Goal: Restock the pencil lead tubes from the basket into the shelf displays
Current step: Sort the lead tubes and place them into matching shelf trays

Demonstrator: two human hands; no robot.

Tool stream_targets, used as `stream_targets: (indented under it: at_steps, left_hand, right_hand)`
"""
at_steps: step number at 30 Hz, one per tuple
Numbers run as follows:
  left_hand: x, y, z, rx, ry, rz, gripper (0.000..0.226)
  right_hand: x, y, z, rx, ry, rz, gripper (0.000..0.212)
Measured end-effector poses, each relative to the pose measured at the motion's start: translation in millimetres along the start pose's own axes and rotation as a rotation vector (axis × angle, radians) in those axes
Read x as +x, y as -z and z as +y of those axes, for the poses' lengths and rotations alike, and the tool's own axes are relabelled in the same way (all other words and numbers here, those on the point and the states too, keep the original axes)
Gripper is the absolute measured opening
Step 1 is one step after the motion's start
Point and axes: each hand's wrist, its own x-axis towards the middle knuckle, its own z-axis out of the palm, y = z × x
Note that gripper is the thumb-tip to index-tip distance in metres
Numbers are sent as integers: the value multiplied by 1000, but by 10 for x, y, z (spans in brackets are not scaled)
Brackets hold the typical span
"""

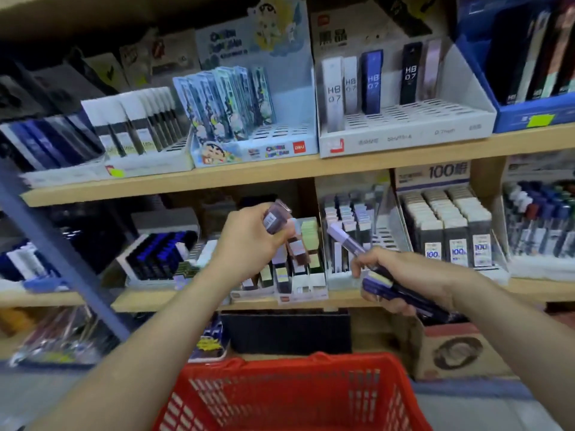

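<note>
Our left hand (249,244) closes its grip round a dark purple translucent lead tube (276,217), tilted just before the lower shelf's cardboard display of pastel-capped tubes (298,262). Our right hand (401,275) clutches a bundle of dark blue tubes (395,289) and pinches one lilac-capped clear tube (343,241), angled toward the white slotted tray (382,241), where slots stand open. The red plastic mesh basket (280,396) sits below, between our forearms, under the wooden shelf edge (186,298).

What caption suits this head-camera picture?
The left hand and right hand hold pencil lead tubes before the shelf displays, above a red basket.
</note>
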Motion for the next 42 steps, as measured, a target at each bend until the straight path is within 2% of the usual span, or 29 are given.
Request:
stream_targets:
  at_steps: [2,8,13,16,26,28,31,35,38,42]
  left_hand:
    - [-17,-104,-58,72,-22,-15,15]
    - [-16,-298,-213,77,-24,-65,14]
    - [78,-249,-268,41,-1,-68,11]
    - [116,-222,-274,17,16,-148,19]
    - [135,-245,-351,46,68,-218,17]
    - [97,-330,-361,98,36,-200,17]
    - [69,-430,-346,307,-67,-138,26]
    - [64,-474,-312,409,-83,-90,33]
    - [77,-472,-331,404,-90,-79,37]
    - [139,-422,-377,266,-50,-82,34]
  right_hand:
    - [77,-85,46,62,31,26,24]
    - [203,-146,102,168,108,37,40]
    - [261,-157,102,234,122,-3,38]
    - [286,-156,98,283,105,-23,43]
    - [309,-221,123,269,139,-62,37]
    - [323,-228,131,272,145,-60,37]
    - [342,-254,148,278,138,-70,38]
    - [354,-284,142,365,91,-121,39]
    - [365,-298,143,433,64,-146,43]
    - [397,-298,179,510,40,-162,45]
